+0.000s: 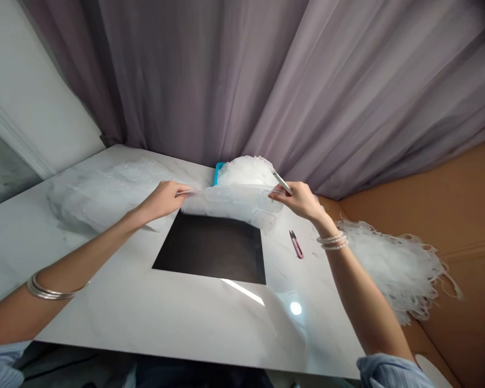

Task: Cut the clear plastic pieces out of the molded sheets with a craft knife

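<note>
A strip of thin white cloth (230, 202) hangs stretched between the two hands, over the far edge of the black mat (210, 248) on the table (178, 312). The left hand (164, 198) has thumb and fingers pinched together on its left end; the right hand (300, 199) pinches the right end, with a white stick (282, 183) also in its grip. The cloth looks very light, limp and sheer, probably a little slippery and easy to snag or crease, so both end corners seem the best hold, under gentle, even tension. Its lower edge is blurry, so I cannot tell whether it touches the mat. Pink snips (296, 244) lie to the right, with a similar white heap (101, 194) on the left.
</note>
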Motion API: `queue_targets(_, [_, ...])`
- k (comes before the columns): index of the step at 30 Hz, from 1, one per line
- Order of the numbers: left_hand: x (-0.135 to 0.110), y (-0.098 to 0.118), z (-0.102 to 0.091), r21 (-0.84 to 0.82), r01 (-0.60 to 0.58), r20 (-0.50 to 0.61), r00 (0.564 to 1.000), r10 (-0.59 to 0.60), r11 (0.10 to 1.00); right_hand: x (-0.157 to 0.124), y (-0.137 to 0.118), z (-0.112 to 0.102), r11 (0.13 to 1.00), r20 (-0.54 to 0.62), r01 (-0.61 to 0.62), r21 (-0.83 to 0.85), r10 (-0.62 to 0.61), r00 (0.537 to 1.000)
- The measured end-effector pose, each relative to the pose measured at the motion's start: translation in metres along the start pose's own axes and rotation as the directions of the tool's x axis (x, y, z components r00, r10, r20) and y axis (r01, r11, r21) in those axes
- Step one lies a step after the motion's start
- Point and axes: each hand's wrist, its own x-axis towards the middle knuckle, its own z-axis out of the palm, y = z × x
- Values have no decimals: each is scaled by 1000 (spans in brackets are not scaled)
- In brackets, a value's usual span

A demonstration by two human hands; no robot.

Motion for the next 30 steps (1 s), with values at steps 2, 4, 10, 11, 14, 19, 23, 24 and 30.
queue_targets(2, [-6, -4, -3, 78, -52, 4, 999, 52, 996, -8, 9, 8, 998, -60, 62, 11, -61, 996])
queue_targets(4, [-22, -14, 1, 155, -140, 69, 989, 131, 978, -26, 16, 23, 988, -75, 146, 45, -143, 987])
queue_targets(10, [-96, -61, 44, 338, -359, 374, 899, 226, 870, -118, 30, 97, 986, 164, 165, -14, -160, 973])
queue_targets(11, [-105, -66, 51, 360, -375, 393, 891, 226, 854, -132, 30, 107, 990, 178, 138, -35, -130, 975])
queue_targets(14, [-123, -76, 63, 433, -404, 401, 887, 230, 806, -163, 28, 125, 996, 187, 60, -59, -48, 981])
queue_targets(19, [-140, -84, 61, 509, -418, 402, 888, 222, 752, -196, 15, 117, 993, 105, -76, 86, 67, 992])
queue_targets(23, [-150, -80, 50, 479, -409, 356, 899, 254, 777, -215, 0, 96, 904, -140, -321, 284, 370, 918])
queue_targets(24, [-152, -75, 48, 465, -396, 322, 909, 266, 792, -218, -4, 92, 852, -202, -376, 364, 467, 861])
queue_targets(30, [-164, -45, 65, 325, -181, 137, 980, 144, 928, -214, -17, 96, 537, -385, -234, 811, 789, 479])
